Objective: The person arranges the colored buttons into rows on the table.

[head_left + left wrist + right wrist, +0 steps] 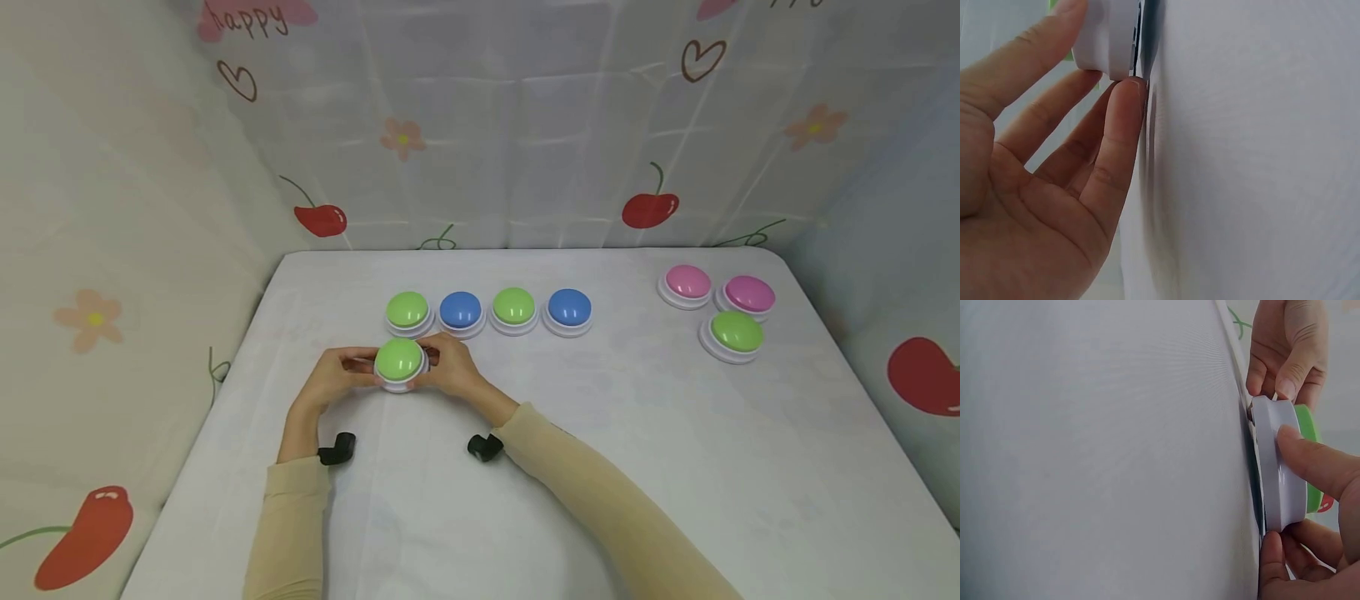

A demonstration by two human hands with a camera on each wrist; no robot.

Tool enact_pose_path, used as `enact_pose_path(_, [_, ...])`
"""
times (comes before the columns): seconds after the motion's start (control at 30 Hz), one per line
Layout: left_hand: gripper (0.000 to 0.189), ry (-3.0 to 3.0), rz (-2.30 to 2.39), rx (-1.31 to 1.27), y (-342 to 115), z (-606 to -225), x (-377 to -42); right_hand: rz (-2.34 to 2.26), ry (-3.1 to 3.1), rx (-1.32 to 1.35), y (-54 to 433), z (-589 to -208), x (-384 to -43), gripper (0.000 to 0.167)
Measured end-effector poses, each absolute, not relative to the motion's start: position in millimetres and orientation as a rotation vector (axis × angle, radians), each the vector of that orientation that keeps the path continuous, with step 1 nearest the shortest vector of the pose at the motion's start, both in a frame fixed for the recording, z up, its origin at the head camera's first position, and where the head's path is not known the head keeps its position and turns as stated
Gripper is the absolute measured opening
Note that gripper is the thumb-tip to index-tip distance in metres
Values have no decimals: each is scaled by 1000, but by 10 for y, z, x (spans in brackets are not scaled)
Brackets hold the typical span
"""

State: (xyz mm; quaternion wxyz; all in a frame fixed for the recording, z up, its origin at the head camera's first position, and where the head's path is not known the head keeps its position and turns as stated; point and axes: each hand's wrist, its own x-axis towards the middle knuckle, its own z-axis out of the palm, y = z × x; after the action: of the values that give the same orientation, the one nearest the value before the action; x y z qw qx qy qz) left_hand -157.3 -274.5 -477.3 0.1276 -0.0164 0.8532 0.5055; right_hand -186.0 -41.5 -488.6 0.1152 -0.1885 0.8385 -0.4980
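A green-domed push button (399, 360) with a round white base is held between both hands, close over the white table. On its left side, the left hand (330, 379) has its thumb and fingertips at the base. Across from it, the right hand (452, 367) grips the white rim, its thumb (1310, 456) lying along the side in the right wrist view. The left wrist view shows the base (1107, 37) edge-on, with fingertips right at its lower edge. Just behind stand a green button (407, 309) and a blue button (461, 310).
The row continues rightward with another green button (513, 307) and blue button (569, 308). Two pink buttons (687, 282) and a green one (737, 332) cluster at the table's back right. Printed curtains (510, 167) hang behind and beside the table (637, 433).
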Motion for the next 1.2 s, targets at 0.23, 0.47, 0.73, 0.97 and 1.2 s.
enact_pose_path(0.23, [57,2482,1447,-63,-2699,-4775,-1588,-1457,2462,-533,-414,-4907,-1869,69])
enact_pose_path(0.47, [56,2512,1405,-62,-2690,-4786,-1592,-1429,2486,-562,-410,-4911,-1876,70])
enact_pose_path(0.73, [58,2503,1390,-65,-2688,-4775,-1592,-1357,2543,-608,-408,-4940,-1887,71])
enact_pose_path(0.97, [65,2570,1271,-101,-2713,-4561,-1535,-1335,2521,-549,-358,-4839,-1866,75])
enact_pose_path(1.2, [58,2646,1553,12,-2431,-4290,-1481,-1523,2382,-513,40,-4450,-1792,66])
